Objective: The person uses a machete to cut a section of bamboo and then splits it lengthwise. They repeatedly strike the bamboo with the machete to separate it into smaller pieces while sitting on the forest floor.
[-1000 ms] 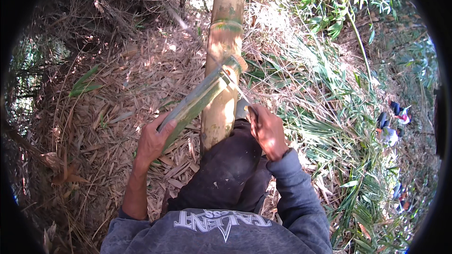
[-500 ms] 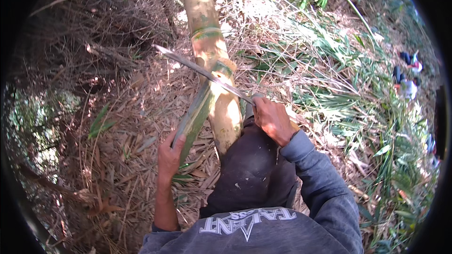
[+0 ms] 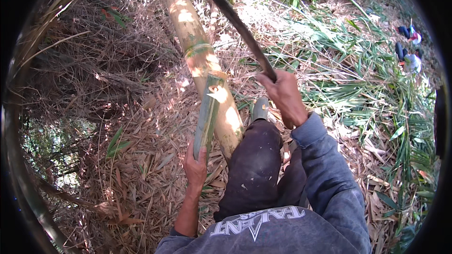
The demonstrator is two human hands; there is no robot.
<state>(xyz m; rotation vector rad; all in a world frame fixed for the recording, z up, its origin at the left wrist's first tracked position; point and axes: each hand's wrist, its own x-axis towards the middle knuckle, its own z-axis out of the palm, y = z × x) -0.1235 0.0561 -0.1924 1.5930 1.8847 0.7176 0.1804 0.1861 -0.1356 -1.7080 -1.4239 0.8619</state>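
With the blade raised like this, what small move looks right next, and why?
Probably a short chop down where the split green strip joins the thick yellow-green bamboo pole. The right hand holds the long dark blade raised above it, and the left hand grips the strip's lower end, well below that joint.

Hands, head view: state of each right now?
Left hand: closed on the green bamboo strip.
Right hand: closed on the long blade, raised.
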